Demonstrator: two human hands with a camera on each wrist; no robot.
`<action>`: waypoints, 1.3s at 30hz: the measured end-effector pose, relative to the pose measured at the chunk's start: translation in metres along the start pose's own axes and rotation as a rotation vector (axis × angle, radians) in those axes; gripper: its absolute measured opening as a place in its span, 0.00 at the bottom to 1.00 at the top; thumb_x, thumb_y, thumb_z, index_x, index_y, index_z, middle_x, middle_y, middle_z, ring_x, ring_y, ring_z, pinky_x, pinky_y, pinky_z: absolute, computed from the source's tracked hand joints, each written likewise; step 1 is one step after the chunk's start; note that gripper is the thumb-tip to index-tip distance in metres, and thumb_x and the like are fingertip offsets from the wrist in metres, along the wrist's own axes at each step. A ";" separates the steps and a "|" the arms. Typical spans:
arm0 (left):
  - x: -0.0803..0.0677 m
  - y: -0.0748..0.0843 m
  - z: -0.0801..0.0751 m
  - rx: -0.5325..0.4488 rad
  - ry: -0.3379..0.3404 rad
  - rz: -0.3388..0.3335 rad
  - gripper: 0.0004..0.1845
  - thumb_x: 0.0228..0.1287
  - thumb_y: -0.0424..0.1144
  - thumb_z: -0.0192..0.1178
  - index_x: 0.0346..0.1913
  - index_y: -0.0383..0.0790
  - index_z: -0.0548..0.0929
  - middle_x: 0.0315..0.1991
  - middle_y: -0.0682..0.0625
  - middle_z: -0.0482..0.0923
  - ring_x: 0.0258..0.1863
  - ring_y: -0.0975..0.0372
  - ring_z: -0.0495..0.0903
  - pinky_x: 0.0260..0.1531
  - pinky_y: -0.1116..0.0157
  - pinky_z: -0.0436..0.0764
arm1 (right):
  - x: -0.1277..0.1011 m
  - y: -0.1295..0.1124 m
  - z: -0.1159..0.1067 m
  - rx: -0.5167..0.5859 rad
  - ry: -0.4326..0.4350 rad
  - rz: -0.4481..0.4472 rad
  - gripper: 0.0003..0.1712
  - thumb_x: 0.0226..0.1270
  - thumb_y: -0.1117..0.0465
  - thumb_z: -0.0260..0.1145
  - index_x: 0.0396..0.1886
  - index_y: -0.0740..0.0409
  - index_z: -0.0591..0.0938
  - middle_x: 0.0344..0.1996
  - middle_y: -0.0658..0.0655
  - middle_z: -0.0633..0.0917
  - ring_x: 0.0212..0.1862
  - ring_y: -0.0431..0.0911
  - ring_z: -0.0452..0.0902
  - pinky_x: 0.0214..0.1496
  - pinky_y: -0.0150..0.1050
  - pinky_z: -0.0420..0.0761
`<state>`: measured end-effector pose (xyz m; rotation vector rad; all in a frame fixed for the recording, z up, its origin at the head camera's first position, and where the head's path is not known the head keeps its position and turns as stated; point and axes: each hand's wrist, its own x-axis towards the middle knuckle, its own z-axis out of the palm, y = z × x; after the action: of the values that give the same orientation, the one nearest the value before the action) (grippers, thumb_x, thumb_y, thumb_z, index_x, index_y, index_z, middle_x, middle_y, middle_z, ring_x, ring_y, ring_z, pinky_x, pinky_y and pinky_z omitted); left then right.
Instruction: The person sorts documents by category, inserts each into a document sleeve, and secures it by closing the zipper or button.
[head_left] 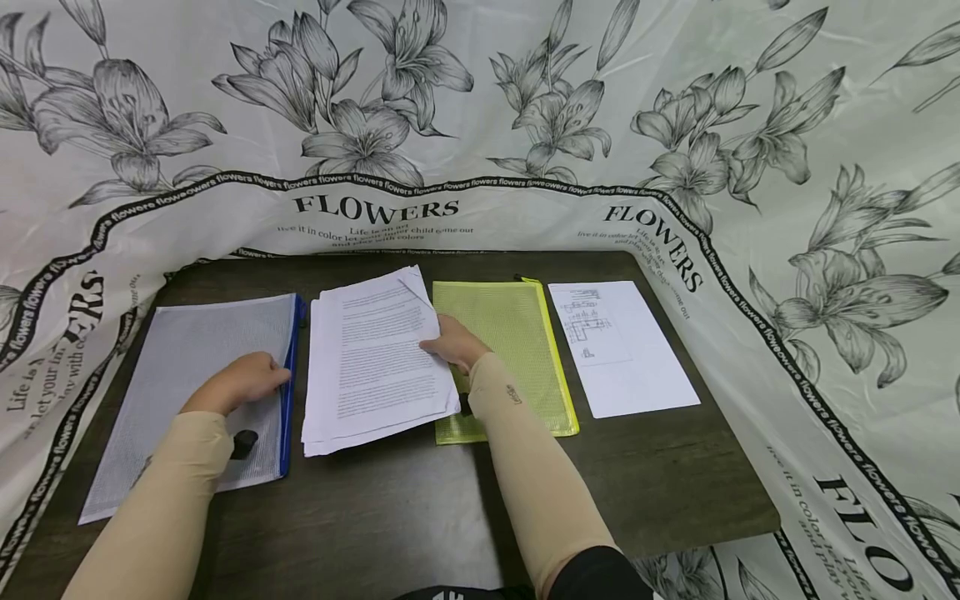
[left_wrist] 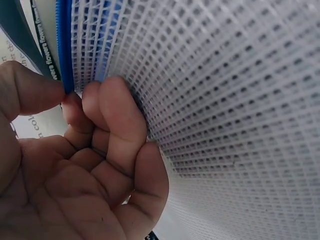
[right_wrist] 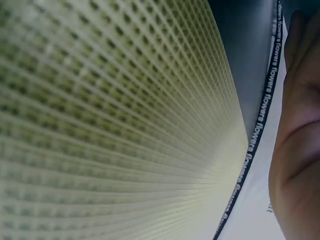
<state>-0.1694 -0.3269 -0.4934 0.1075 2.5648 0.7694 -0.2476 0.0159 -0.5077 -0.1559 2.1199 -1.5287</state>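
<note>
Left hand (head_left: 243, 379) pinches the white mesh pouch's (head_left: 187, 392) blue zipper edge (head_left: 288, 367) with curled fingers, while the right hand (head_left: 453, 343), fingers clamped, grips the paper stack (head_left: 375, 358) at its 3 o'clock edge; next comes opening the pouch for loading, I judge.

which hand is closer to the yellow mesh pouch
Right. The right hand lies at the yellow mesh pouch's left edge, fingers on the stack of printed papers that overlaps it. The left hand is beyond the papers, at the white mesh pouch's blue zipper edge.
</note>
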 end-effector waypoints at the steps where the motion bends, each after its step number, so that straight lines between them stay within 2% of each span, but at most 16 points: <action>1: 0.000 0.000 -0.001 -0.006 0.003 -0.006 0.15 0.69 0.39 0.48 0.23 0.39 0.72 0.22 0.50 0.71 0.21 0.60 0.66 0.23 0.63 0.68 | 0.000 0.001 -0.001 0.014 -0.012 0.005 0.27 0.71 0.69 0.63 0.69 0.62 0.71 0.42 0.58 0.86 0.38 0.51 0.86 0.41 0.41 0.85; 6: -0.003 0.000 -0.004 -0.047 0.019 -0.021 0.14 0.68 0.38 0.47 0.34 0.27 0.75 0.29 0.43 0.76 0.28 0.55 0.70 0.28 0.61 0.70 | -0.001 0.005 -0.005 0.062 -0.072 0.006 0.27 0.73 0.69 0.62 0.70 0.60 0.72 0.44 0.58 0.87 0.40 0.52 0.86 0.43 0.43 0.85; 12: -0.006 -0.004 -0.004 -0.119 0.005 -0.041 0.10 0.67 0.36 0.47 0.32 0.32 0.72 0.32 0.42 0.77 0.32 0.54 0.70 0.30 0.61 0.69 | -0.004 0.007 -0.004 0.120 -0.129 0.009 0.29 0.74 0.69 0.61 0.72 0.57 0.70 0.46 0.58 0.87 0.40 0.51 0.86 0.42 0.42 0.85; 22: -0.005 -0.005 -0.004 -0.158 -0.019 -0.039 0.11 0.70 0.38 0.49 0.32 0.34 0.72 0.33 0.43 0.76 0.35 0.54 0.74 0.32 0.60 0.71 | -0.001 0.001 0.004 0.073 -0.153 0.015 0.25 0.74 0.67 0.62 0.68 0.61 0.72 0.42 0.58 0.87 0.28 0.47 0.84 0.28 0.35 0.80; 29: -0.005 -0.001 -0.006 -0.161 -0.001 -0.006 0.09 0.68 0.36 0.48 0.29 0.36 0.71 0.32 0.44 0.76 0.32 0.55 0.70 0.32 0.60 0.70 | 0.001 0.005 0.005 0.099 -0.172 0.005 0.27 0.73 0.71 0.60 0.70 0.66 0.69 0.47 0.60 0.85 0.35 0.46 0.83 0.40 0.37 0.83; 32: -0.007 -0.001 -0.006 -0.168 0.009 0.001 0.09 0.67 0.35 0.48 0.28 0.37 0.70 0.33 0.45 0.75 0.32 0.56 0.69 0.33 0.60 0.70 | -0.001 0.008 0.004 0.097 -0.157 0.002 0.27 0.73 0.72 0.60 0.70 0.65 0.69 0.47 0.60 0.85 0.36 0.47 0.83 0.40 0.38 0.83; 39: -0.008 -0.004 -0.001 -0.184 0.009 0.000 0.09 0.68 0.35 0.48 0.30 0.36 0.71 0.34 0.44 0.76 0.35 0.55 0.71 0.34 0.60 0.70 | 0.000 0.012 0.008 0.190 -0.209 0.005 0.29 0.72 0.74 0.60 0.71 0.64 0.69 0.46 0.61 0.85 0.39 0.49 0.84 0.44 0.44 0.85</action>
<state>-0.1621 -0.3323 -0.4914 0.0457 2.4881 1.0032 -0.2415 0.0131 -0.5202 -0.2323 1.8028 -1.6256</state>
